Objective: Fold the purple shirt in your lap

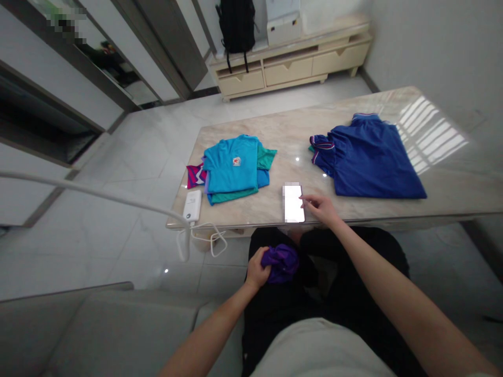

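Our left hand (257, 269) gripped a bunched purple cloth (281, 263) over our lap, below the table (353, 131) edge. Our right hand (320, 207) lay loosely open, fingertips touching the phone (293, 203) near the table's front edge. A folded teal pile (233, 167) and a blue shirt (369, 159) lay well apart beyond it.

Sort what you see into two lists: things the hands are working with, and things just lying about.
In hand:
- purple garment, bunched in the left hand
- phone, touched by the right hand

Lying about:
- folded turquoise shirts
- blue jersey
- white power bank
- black backpack
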The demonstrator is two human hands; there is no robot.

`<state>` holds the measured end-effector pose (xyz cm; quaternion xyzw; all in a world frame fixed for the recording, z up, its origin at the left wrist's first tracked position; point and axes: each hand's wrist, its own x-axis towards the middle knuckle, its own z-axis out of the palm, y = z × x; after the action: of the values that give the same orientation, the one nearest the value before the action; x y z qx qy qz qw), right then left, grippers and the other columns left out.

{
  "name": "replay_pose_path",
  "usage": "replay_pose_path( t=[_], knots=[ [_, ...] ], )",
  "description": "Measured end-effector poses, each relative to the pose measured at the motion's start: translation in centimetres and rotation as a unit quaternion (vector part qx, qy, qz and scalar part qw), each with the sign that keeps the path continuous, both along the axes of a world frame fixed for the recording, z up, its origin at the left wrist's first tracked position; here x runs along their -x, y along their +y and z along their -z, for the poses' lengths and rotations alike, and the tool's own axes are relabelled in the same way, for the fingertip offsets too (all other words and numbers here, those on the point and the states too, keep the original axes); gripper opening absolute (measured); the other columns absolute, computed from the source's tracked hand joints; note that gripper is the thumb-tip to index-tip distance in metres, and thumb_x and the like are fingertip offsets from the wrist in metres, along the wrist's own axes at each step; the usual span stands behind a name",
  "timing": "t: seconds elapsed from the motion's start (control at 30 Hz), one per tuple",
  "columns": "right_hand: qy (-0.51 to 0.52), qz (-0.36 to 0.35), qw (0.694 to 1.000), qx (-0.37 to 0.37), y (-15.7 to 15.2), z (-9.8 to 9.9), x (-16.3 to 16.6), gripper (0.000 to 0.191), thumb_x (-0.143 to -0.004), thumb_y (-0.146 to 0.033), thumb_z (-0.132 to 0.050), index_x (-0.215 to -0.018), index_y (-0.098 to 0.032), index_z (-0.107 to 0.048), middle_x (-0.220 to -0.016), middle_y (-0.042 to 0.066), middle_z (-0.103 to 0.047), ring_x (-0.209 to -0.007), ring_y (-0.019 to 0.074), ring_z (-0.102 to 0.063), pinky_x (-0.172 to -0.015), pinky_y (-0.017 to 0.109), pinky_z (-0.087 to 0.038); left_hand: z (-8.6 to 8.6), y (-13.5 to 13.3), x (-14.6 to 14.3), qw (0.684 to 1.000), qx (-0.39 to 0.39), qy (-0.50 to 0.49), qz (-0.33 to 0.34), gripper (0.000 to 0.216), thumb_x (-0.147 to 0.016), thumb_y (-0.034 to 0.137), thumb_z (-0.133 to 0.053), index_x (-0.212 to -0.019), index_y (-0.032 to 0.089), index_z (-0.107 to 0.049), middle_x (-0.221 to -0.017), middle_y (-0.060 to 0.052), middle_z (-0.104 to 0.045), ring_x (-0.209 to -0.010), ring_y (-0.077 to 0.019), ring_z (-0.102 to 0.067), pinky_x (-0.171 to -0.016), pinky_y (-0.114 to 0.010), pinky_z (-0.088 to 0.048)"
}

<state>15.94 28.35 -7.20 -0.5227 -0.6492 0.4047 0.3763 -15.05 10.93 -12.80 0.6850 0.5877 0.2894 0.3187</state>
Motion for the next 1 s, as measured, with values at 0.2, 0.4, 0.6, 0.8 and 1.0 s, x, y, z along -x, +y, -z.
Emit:
replay_pose_path(
  t=[0.2,0.4,0.6,0.8,1.0],
  knots=[
    [0.0,0.006,1.0,-0.012,-0.07,-0.45,0.08,0.047,-0.091,-0.044,-0.057,-0.13,-0.021,-0.071,-0.077,0.004,-0.075,-0.051,0.0124,-0.04,-0.053,0.028,-0.032,-0.14,0.06,-0.03,1.0,-0.002,-0.002,0.003,0.037,-0.083,0.027,-0.058,-0.118,0.017,-0.065,-0.115,-0.012,-0.072,-0.111,-0.0279,-0.069,-0.101,-0.043,-0.054],
    [0.007,0.006,1.0,-0.005,-0.01,-0.11,0.16,0.048,-0.093,-0.048,-0.054,-0.128,-0.019,-0.071,-0.09,0.007,-0.08,-0.05,0.0122,-0.04,-0.051,0.028,-0.032,0.04,0.01,0.09,1.0,-0.006,-0.001,0.008,0.038,-0.084,0.029,-0.058,-0.12,0.016,-0.064,-0.114,-0.012,-0.071,-0.111,-0.0283,-0.068,-0.101,-0.044,-0.054],
    [0.009,0.007,1.0,-0.017,-0.05,0.01,0.16,0.045,-0.093,-0.047,-0.057,-0.126,-0.02,-0.073,-0.092,0.006,-0.08,-0.05,0.0118,-0.039,-0.051,0.028,-0.034,0.0,0.02,0.07,1.0,-0.01,-0.001,0.009,0.037,-0.085,0.028,-0.057,-0.119,0.017,-0.064,-0.114,-0.012,-0.071,-0.11,-0.0276,-0.068,-0.1,-0.043,-0.054],
    [0.001,0.002,1.0,-0.026,-0.18,-0.02,0.08,0.042,-0.093,-0.047,-0.057,-0.119,-0.02,-0.075,-0.088,0.006,-0.079,-0.05,0.0112,-0.041,-0.05,0.028,-0.034,0.15,0.07,0.06,1.0,-0.014,0.0,0.007,0.038,-0.084,0.029,-0.057,-0.119,0.017,-0.064,-0.114,-0.012,-0.072,-0.11,-0.0275,-0.069,-0.1,-0.043,-0.054],
    [-0.013,0.005,0.999,-0.038,-0.03,0.0,0.08,0.045,-0.093,-0.044,-0.058,-0.13,-0.022,-0.072,-0.086,0.006,-0.078,-0.05,0.0117,-0.043,-0.052,0.029,-0.036,0.17,0.06,0.05,1.0,-0.022,-0.005,0.013,0.038,-0.087,0.035,-0.057,-0.119,0.016,-0.064,-0.114,-0.013,-0.072,-0.11,-0.0288,-0.069,-0.099,-0.044,-0.054]
  ],
)
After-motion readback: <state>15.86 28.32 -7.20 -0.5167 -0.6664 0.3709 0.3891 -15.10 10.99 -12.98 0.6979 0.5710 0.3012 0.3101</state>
